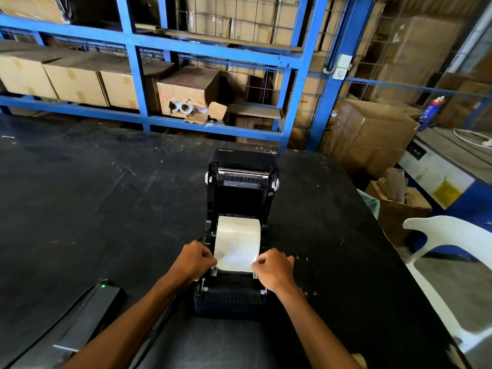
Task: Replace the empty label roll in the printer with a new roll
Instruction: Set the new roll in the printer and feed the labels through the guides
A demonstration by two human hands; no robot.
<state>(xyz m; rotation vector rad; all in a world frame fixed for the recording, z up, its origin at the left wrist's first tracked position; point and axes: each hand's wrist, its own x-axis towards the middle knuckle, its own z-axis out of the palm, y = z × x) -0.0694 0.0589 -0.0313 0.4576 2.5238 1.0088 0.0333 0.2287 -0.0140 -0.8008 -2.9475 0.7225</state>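
Observation:
A black label printer (229, 299) stands on the black table (106, 198) with its lid (243, 166) swung open and back. A white label roll (237, 230) sits in its bay, and a strip of label paper (235, 257) runs forward from it over the front slot. My left hand (195, 258) pinches the strip's left edge next to the left paper guide. My right hand (271, 266) pinches the right edge next to the right guide. Both hands have their fingers curled closed on the paper.
A black power adapter (91, 304) with a green light lies at the front left. A white plastic chair (458, 265) stands to the right of the table. Blue racking (141, 83) behind holds cardboard boxes; a torn box (186, 97) shows spare label rolls (179, 107).

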